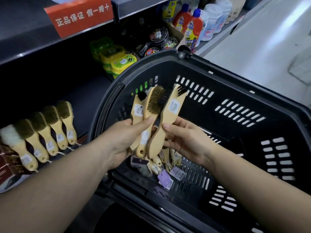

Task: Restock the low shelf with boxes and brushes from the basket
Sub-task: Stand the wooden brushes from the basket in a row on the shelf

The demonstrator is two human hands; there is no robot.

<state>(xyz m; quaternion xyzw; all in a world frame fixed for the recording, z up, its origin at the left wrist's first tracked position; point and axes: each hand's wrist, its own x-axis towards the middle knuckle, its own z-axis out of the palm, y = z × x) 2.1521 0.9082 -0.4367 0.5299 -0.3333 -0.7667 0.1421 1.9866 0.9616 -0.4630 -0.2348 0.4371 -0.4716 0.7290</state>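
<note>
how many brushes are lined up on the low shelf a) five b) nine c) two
a, since five brushes lie side by side on the low shelf: a white-bristled one at the left end, then four brown-bristled ones.

Light: dim overall; brightest on the glossy floor, upper right.
Shadow: shelf recess nearly black.
Distortion: wide-angle bending at the edges.
Focus: soft; bottles blurred.
</note>
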